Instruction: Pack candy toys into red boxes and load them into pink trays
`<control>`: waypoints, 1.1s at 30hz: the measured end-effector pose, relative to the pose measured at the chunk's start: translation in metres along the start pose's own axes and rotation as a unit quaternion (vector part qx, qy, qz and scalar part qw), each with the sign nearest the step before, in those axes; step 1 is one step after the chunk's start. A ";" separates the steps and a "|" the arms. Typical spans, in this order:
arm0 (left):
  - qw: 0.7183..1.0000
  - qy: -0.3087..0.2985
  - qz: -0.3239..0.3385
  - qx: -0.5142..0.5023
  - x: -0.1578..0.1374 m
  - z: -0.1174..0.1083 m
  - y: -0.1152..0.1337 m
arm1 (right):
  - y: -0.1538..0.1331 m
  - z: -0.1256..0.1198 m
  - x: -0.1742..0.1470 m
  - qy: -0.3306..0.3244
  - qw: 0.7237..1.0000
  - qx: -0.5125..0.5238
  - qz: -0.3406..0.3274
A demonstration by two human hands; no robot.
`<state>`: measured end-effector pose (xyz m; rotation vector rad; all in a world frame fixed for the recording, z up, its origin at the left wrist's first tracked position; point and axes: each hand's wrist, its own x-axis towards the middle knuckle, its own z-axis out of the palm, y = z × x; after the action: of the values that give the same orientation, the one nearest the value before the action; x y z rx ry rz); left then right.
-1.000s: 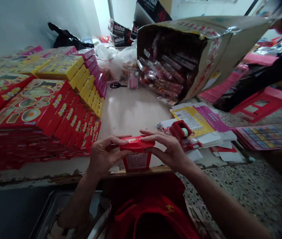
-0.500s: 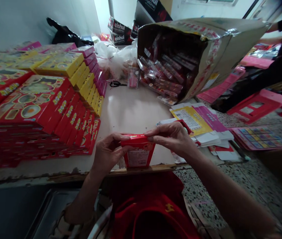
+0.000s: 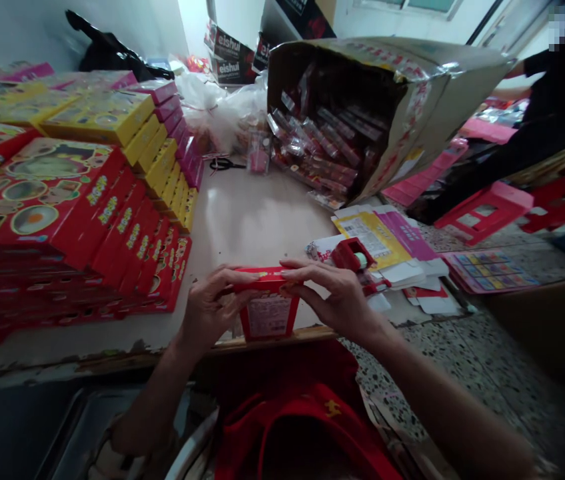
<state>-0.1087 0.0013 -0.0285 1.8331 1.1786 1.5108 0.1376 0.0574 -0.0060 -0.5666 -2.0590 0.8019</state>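
Note:
A small red cardboard box [image 3: 268, 313] stands upright at the table's front edge, its printed label side facing me. My left hand [image 3: 212, 303] grips its upper left corner, thumb on the near face and fingers along the top. On the upper right corner, my right hand [image 3: 332, 293] pinches the top edge between thumb and fingers. The box's far side and bottom are hidden. Just beyond my right hand lies a red tape dispenser [image 3: 352, 255] with a pale roll, on flat yellow and purple cartons [image 3: 380, 235].
Stacked red boxes [image 3: 127, 220], with yellow boxes [image 3: 137, 137] behind, fill the left. A tilted cardboard carton [image 3: 442, 107] holds several clear-wrapped packets. Black scissors [image 3: 227, 164] lie at the back. A person in dark clothes [image 3: 547, 100] is at right, near a pink stool [image 3: 485, 207].
My view has shifted slightly to the right. My right hand has changed its grip on the box's top edge, and the tape dispenser now shows more fully. Both hands stay on the box.

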 end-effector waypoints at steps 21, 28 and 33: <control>0.982 -0.012 -0.186 0.016 -0.022 0.079 0.039 | 0.068 -0.111 -0.072 0.151 0.891 0.062 0.423; 0.940 -0.086 -0.315 -0.101 -0.017 0.102 0.035 | 0.026 -0.086 -0.111 0.277 0.849 0.143 0.427; 0.939 -0.116 -0.319 -0.060 -0.006 0.114 0.033 | 0.039 -0.064 -0.135 0.298 0.798 0.228 0.472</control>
<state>0.0098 -0.0033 -0.0358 1.3131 1.3524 0.9430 0.2694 0.0197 -0.0777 -1.3853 -0.8579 1.3945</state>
